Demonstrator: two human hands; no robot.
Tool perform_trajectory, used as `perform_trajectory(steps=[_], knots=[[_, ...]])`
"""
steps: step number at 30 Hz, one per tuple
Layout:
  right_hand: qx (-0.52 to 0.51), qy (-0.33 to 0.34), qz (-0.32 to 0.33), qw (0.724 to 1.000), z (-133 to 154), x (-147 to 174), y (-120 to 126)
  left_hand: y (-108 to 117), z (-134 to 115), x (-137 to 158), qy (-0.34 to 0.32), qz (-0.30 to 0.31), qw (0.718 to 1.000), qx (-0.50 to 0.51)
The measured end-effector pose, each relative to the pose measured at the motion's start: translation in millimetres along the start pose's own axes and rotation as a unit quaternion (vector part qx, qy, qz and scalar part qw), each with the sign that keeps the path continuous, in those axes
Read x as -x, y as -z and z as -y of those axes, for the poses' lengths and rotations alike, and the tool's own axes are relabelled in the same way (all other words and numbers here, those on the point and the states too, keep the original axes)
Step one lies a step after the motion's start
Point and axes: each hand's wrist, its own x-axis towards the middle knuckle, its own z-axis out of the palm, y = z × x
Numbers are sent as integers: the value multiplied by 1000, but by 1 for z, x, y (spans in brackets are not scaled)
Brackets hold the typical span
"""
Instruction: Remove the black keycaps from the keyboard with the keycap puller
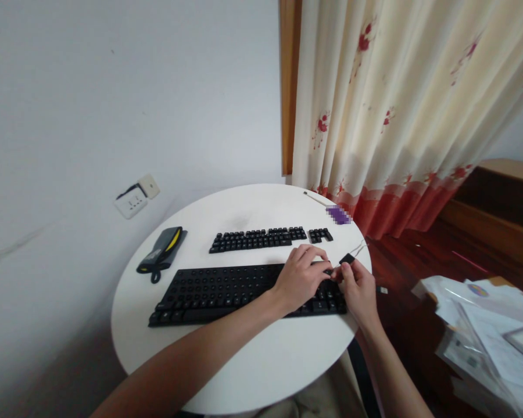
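Observation:
A black keyboard [226, 287] lies across the white round table [253, 354]. Much of its main area shows small bare key stems, while keycaps sit along the front row and at the right end. My left hand [303, 276] reaches over the keyboard's right part, its thumb and fingers pinched together; what they grip is hidden. Close beside it, my right hand [355, 287] is closed around a wire keycap puller [347, 258], its black body and thin wires standing out above the fingers. Behind the keyboard, loose black keycaps [257, 239] lie in rows, with a smaller group [320, 235] to their right.
On the table's left lies a grey and yellow pouch [162, 249]. A thin brush with a blurred purple end [339, 215] rests at the back right. Papers and plastic bags [483, 331] are piled right of the table. A wall socket [133, 201] and curtain [353, 116] stand behind.

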Motion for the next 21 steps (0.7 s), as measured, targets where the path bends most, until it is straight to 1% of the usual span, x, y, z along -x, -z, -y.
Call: perform_trajectory(steps=[2, 4, 6, 10, 12, 15, 18, 21], knots=[[-16, -13, -12, 1000, -2, -1, 0, 2, 10, -14, 60, -35, 998, -2], [-26, -22, -22, 999, -4, -1, -1, -1, 21, -29, 99, -48, 994, -19], [-28, -28, -27, 999, -6, -2, -2, -11, 33, -43, 110, -26, 993, -34], [-32, -38, -29, 998, -8, -2, -3, -43, 51, -65, 156, 50, 986, -34], [-33, -42, -28, 998, -7, -2, -4, -58, 56, -72, 179, 69, 981, -31], [-33, -47, -20, 998, -5, -1, -4, -73, 62, -76, 201, 65, 977, -32], [-34, -48, -12, 998, -3, -2, -4, -79, 66, -77, 210, 52, 975, -40], [-35, -51, -12, 998, -1, -2, -4, -81, 70, -77, 207, 49, 976, -48]])
